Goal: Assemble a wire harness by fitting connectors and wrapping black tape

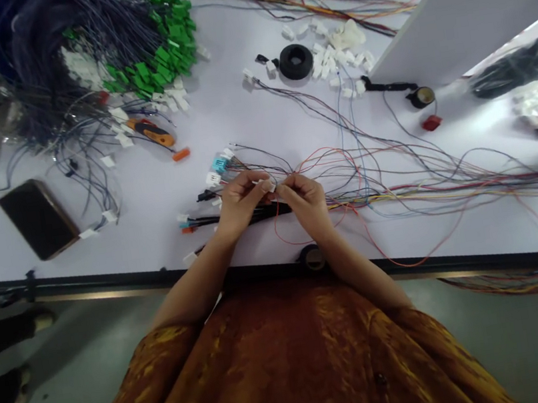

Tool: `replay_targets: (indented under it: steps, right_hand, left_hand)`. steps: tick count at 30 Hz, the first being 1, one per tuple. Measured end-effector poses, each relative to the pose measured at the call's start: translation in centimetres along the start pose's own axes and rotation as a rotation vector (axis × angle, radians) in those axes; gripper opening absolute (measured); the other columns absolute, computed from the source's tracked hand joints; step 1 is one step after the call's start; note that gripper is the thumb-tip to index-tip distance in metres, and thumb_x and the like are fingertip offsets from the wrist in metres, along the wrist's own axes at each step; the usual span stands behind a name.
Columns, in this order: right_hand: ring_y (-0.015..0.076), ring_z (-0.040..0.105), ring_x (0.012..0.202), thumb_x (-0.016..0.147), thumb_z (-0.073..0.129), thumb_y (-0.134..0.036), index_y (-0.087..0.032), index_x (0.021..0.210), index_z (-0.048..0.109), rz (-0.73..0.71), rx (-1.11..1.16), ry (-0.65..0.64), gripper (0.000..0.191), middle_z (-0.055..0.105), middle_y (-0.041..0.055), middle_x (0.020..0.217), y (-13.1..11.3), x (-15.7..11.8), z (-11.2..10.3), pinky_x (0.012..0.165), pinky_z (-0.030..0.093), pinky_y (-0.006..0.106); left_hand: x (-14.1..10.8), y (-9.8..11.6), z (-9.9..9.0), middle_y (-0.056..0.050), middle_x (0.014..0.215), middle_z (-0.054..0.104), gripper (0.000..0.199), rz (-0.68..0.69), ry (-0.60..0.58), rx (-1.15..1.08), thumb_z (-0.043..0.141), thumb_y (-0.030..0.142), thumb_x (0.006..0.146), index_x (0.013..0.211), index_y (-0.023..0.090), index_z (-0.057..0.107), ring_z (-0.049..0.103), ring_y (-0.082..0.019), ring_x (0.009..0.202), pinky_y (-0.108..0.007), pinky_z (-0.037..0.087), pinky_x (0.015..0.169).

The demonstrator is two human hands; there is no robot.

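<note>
Between the fingertips of my left hand is a small white connector. My right hand pinches close against the connector's right side, on what looks like a thin wire; the fingers partly hide it. Loose red, black and blue wires run out to the right from under my hands. Just left of my left hand lie a light blue connector, a white connector and a black connector. A black-sleeved bundle passes beneath both hands.
A heap of dark wires with green connectors lies back left. Nearby are an orange cutter and a phone. A black tape roll and white connectors sit behind; another tape roll is at the front edge. A panel rises right.
</note>
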State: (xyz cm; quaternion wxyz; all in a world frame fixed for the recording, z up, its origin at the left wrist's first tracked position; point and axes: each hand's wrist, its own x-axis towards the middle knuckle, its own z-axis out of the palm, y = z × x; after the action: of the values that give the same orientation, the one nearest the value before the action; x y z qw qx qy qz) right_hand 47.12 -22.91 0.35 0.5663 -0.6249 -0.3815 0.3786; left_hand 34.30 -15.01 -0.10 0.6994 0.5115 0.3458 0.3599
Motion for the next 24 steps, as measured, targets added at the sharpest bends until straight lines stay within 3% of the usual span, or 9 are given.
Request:
replay_targets:
  steps: [4,7,9,12,14,17,20,22,24]
  right_hand:
    - [0.0114,0.051,0.068,0.085,0.065,-0.031,-0.020,0.089,0.057,-0.071,-0.122,-0.160,0.014,0.059,-0.0022,0.076,-0.3,0.2,0.3,0.064,0.042,0.025]
    - [0.0148,0.061,0.078,0.087,0.058,-0.018,-0.020,0.106,0.058,-0.138,-0.327,-0.338,0.018,0.068,0.0010,0.087,-0.7,0.9,0.1,0.075,0.047,0.028]
    - [0.0160,0.064,0.086,0.093,0.045,-0.011,-0.021,0.104,0.061,-0.181,-0.428,-0.408,0.022,0.071,0.0031,0.093,-0.6,1.5,-0.6,0.083,0.048,0.029]
    - [0.0161,0.065,0.100,0.098,0.038,-0.010,-0.022,0.106,0.065,-0.235,-0.459,-0.503,0.030,0.073,0.0047,0.107,0.0,2.0,-1.6,0.093,0.049,0.030]
    - [0.0154,0.065,0.101,0.099,0.038,-0.011,-0.022,0.110,0.066,-0.237,-0.471,-0.517,0.031,0.073,0.0049,0.107,0.3,1.7,-2.2,0.094,0.050,0.030]
    - [0.0159,0.065,0.107,0.101,0.043,-0.019,-0.021,0.114,0.067,-0.323,-0.452,-0.432,0.027,0.072,0.0071,0.113,-0.4,0.8,-3.9,0.099,0.051,0.032]
    - [0.0150,0.066,0.104,0.101,0.049,-0.029,-0.023,0.113,0.069,-0.379,-0.371,-0.139,0.024,0.072,0.0053,0.112,-1.7,0.5,-8.2,0.095,0.053,0.032]
    - [0.0119,0.066,0.085,0.098,0.051,-0.027,-0.022,0.104,0.070,-0.240,-0.353,0.197,0.021,0.071,0.0025,0.096,-1.8,1.1,-12.4,0.078,0.054,0.027]
    - [0.0079,0.059,0.062,0.092,0.058,-0.023,-0.018,0.089,0.069,-0.050,-0.347,0.373,0.013,0.067,0.0003,0.080,-1.1,2.1,-16.4,0.056,0.047,0.022]
  left_hand:
    - [-0.4,0.2,-0.7,0.002,0.072,0.066,0.022,0.187,0.128,0.195,0.077,0.038,0.085,0.093,0.020,0.068,0.061,-0.008,0.058,-0.019,0.049,0.054]
    - [-0.1,0.8,-1.8,0.005,0.065,0.060,0.015,0.245,0.206,0.233,0.075,0.033,0.088,0.093,0.022,0.066,0.055,-0.007,0.053,-0.019,0.042,0.050]
    - [0.4,1.3,-2.6,0.006,0.057,0.052,0.013,0.172,0.226,0.102,0.074,0.031,0.088,0.090,0.021,0.065,0.046,-0.006,0.048,-0.019,0.035,0.047]
    - [1.3,1.9,-3.2,0.006,0.052,0.039,0.011,-0.068,0.152,-0.243,0.074,0.027,0.085,0.085,0.019,0.067,0.033,-0.006,0.047,-0.018,0.027,0.045]
    - [1.6,2.1,-3.2,0.006,0.051,0.034,0.008,-0.206,0.095,-0.371,0.073,0.024,0.083,0.083,0.019,0.068,0.027,-0.006,0.046,-0.018,0.024,0.043]
    - [1.8,2.1,-3.1,0.004,0.055,0.035,0.006,-0.263,0.080,-0.422,0.071,0.023,0.081,0.082,0.018,0.068,0.027,-0.006,0.047,-0.018,0.026,0.044]
    - [1.8,2.1,-2.9,0.004,0.057,0.035,0.010,-0.240,0.110,-0.470,0.072,0.022,0.078,0.075,0.018,0.064,0.030,-0.007,0.049,-0.020,0.032,0.047]
    - [1.9,2.0,-2.9,0.004,0.057,0.032,0.010,-0.244,0.105,-0.494,0.072,0.022,0.076,0.073,0.018,0.063,0.029,-0.008,0.049,-0.021,0.030,0.049]
    - [2.0,1.9,-2.8,0.004,0.056,0.029,0.011,-0.244,0.107,-0.493,0.071,0.025,0.077,0.073,0.020,0.063,0.025,-0.009,0.049,-0.021,0.026,0.049]
